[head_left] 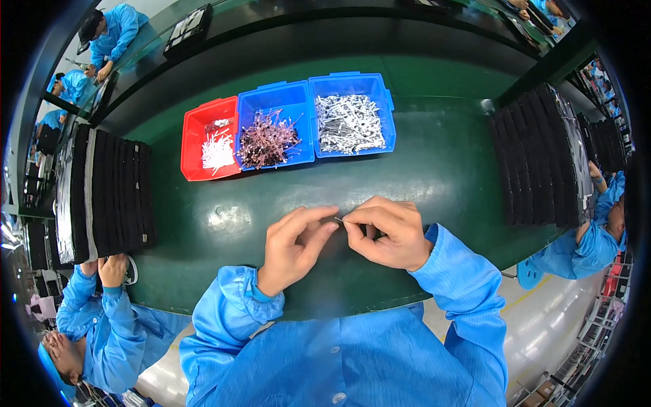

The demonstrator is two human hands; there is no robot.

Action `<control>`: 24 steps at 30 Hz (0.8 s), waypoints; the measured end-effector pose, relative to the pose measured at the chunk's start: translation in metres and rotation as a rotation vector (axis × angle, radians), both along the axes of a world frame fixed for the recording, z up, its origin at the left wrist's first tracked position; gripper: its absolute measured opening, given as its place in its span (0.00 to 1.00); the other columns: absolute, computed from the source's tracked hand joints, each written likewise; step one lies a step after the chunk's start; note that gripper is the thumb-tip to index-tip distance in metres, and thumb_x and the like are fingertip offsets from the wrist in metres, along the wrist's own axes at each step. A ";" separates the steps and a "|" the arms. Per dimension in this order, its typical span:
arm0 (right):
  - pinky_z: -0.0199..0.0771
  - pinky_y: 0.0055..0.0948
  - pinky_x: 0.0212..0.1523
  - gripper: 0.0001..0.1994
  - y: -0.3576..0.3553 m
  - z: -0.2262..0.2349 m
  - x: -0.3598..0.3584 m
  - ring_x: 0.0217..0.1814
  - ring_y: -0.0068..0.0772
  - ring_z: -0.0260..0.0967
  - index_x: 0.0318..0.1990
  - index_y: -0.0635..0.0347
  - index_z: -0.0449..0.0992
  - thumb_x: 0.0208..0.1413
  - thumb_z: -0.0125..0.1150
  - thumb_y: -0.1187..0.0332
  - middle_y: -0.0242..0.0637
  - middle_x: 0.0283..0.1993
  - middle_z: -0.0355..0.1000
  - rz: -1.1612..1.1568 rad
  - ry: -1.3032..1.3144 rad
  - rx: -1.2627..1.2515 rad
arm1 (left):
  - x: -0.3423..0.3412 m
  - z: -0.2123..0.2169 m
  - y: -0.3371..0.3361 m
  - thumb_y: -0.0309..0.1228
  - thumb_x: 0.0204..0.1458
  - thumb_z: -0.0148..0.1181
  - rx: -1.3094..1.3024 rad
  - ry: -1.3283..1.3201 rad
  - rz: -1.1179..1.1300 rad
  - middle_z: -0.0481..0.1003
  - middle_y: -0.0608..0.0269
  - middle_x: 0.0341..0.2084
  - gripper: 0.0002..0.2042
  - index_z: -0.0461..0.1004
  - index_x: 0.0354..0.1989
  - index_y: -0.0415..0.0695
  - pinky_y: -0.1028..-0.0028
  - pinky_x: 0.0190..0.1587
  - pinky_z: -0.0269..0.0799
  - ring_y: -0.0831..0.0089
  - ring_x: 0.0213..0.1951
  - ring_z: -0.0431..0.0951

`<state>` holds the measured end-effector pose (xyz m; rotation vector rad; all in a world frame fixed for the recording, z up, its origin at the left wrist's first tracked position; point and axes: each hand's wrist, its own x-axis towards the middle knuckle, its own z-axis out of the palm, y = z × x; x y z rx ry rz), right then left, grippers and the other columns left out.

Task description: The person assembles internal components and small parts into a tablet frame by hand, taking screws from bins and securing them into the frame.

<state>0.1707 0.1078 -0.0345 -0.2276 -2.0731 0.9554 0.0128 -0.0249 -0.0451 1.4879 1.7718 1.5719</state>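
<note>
Head view: right hand (386,234) seemingly pinches tiny part (339,219) beside left hand (291,245).

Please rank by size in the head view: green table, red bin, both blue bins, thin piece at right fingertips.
Green table
Middle blue bin, right blue bin: too alike to rank
Red bin
Thin piece

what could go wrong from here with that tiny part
The tiny part might slip and be hard to find, as the right hand seems to hold it only in a fingertip pinch. Taking a piece from the middle blue bin could drag others out, since its thin reddish-brown pieces lie in a tangled heap.
</note>
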 end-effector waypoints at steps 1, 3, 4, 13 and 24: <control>0.69 0.20 0.17 0.08 0.000 0.000 0.000 0.18 0.18 0.71 0.34 0.62 0.82 0.45 0.72 0.82 0.33 0.30 0.78 -0.004 -0.002 0.005 | 0.000 0.001 -0.001 0.19 0.53 0.69 -0.070 -0.114 -0.016 0.70 0.71 0.20 0.11 0.82 0.45 0.41 0.80 0.21 0.58 0.87 0.19 0.66; 0.69 0.20 0.18 0.09 0.000 0.000 0.000 0.18 0.17 0.72 0.34 0.62 0.82 0.44 0.72 0.81 0.33 0.30 0.78 -0.008 -0.005 0.012 | 0.000 0.000 -0.003 0.19 0.54 0.69 -0.077 -0.184 -0.017 0.69 0.73 0.20 0.11 0.81 0.45 0.40 0.81 0.21 0.56 0.89 0.20 0.65; 0.70 0.20 0.18 0.09 0.001 0.001 0.000 0.19 0.20 0.73 0.34 0.62 0.82 0.44 0.73 0.81 0.33 0.29 0.78 -0.013 -0.007 0.049 | 0.001 -0.001 -0.003 0.19 0.55 0.68 -0.089 -0.252 -0.019 0.69 0.76 0.20 0.11 0.81 0.46 0.39 0.83 0.21 0.55 0.91 0.20 0.64; 0.69 0.25 0.20 0.13 -0.002 -0.001 0.002 0.21 0.26 0.71 0.36 0.60 0.81 0.39 0.75 0.76 0.31 0.31 0.76 -0.091 -0.025 0.571 | 0.006 -0.006 -0.004 0.20 0.53 0.69 -0.086 -0.200 0.084 0.71 0.75 0.18 0.05 0.82 0.38 0.38 0.84 0.21 0.58 0.91 0.20 0.65; 0.64 0.23 0.19 0.15 -0.004 -0.002 0.002 0.20 0.23 0.68 0.38 0.61 0.82 0.39 0.76 0.72 0.31 0.33 0.75 -0.063 -0.050 0.674 | 0.007 -0.003 -0.004 0.19 0.50 0.70 -0.068 -0.124 0.108 0.77 0.71 0.21 0.05 0.81 0.34 0.39 0.83 0.23 0.65 0.89 0.21 0.71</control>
